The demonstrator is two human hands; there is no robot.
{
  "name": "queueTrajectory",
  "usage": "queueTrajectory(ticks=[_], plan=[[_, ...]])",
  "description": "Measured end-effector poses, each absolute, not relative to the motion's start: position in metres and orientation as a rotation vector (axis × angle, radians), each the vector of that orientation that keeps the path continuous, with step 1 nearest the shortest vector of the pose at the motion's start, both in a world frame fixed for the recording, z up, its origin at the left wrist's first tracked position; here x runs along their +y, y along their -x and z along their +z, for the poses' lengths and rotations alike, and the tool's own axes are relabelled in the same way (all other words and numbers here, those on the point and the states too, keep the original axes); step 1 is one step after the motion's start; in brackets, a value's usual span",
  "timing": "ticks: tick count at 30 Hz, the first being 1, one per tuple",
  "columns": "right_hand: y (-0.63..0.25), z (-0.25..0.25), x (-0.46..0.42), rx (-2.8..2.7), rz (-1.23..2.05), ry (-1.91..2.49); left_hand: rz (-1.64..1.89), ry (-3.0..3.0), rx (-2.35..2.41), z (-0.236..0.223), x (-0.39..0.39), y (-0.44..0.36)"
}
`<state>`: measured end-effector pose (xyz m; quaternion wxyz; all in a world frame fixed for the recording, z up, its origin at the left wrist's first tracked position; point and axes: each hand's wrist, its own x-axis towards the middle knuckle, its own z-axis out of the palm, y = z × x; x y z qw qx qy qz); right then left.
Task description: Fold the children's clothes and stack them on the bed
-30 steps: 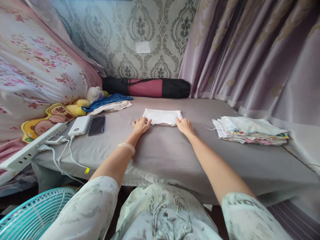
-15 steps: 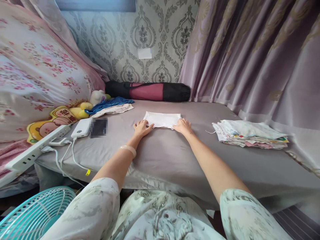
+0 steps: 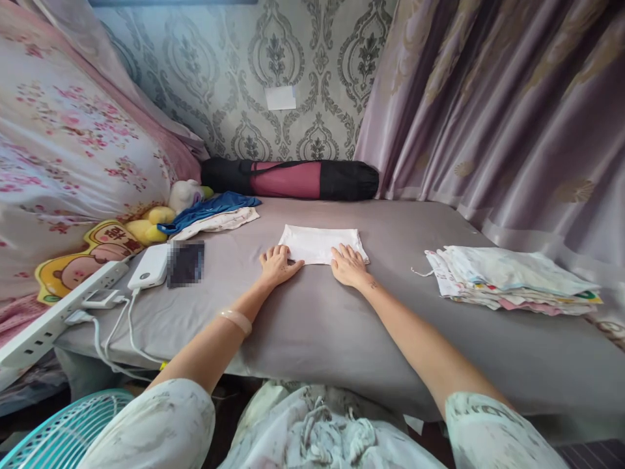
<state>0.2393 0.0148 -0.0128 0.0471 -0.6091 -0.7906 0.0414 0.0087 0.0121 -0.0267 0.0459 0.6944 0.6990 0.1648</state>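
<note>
A folded white cloth (image 3: pixel 319 242) lies flat on the grey bed sheet (image 3: pixel 342 326) in front of me. My left hand (image 3: pixel 276 264) rests at its near left corner, fingers stretched out and touching the cloth's edge. At the near right edge my right hand (image 3: pixel 347 266) lies flat, fingers spread, with the fingertips on the cloth. Neither hand grips anything.
A stack of folded printed cloths (image 3: pixel 512 280) sits to the right by the curtain (image 3: pixel 512 117). A black and maroon roll bag (image 3: pixel 293 179) lies by the wall. At left lie blue and white garments (image 3: pixel 215 212), plush toys (image 3: pixel 146 225), a power bank (image 3: pixel 149 266), a power strip (image 3: pixel 58 309) and a fan (image 3: pixel 63 436).
My right hand slid left along the cloth's near edge and now lies flat with fingers on it. The left hand has flattened at the left corner. The view shifted slightly.
</note>
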Motion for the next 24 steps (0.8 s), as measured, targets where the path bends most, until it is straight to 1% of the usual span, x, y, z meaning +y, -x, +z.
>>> queueTrajectory(ticks=[4, 7, 9, 11, 17, 24], plan=[[-0.234, 0.012, 0.035, -2.436, 0.159, 1.873, 0.299, -2.234, 2.140, -0.009, 0.027, -0.016], [-0.222, 0.017, 0.059, -2.378, 0.122, 1.822, 0.398, -2.375, 2.068, -0.002, 0.050, -0.031], [-0.211, 0.010, 0.076, -2.391, 0.112, 1.717, 0.437, -2.485, 1.909, -0.004, 0.068, -0.044], [-0.201, -0.001, 0.090, -2.433, 0.136, 1.648, 0.398, -2.526, 1.814, -0.011, 0.086, -0.055], [-0.192, -0.024, 0.109, -2.452, 0.245, 1.685, 0.261, -2.484, 1.792, -0.033, 0.117, -0.057], [-0.193, -0.029, 0.110, -2.401, 0.225, 1.736, 0.327, -2.482, 1.860, -0.039, 0.116, -0.049]])
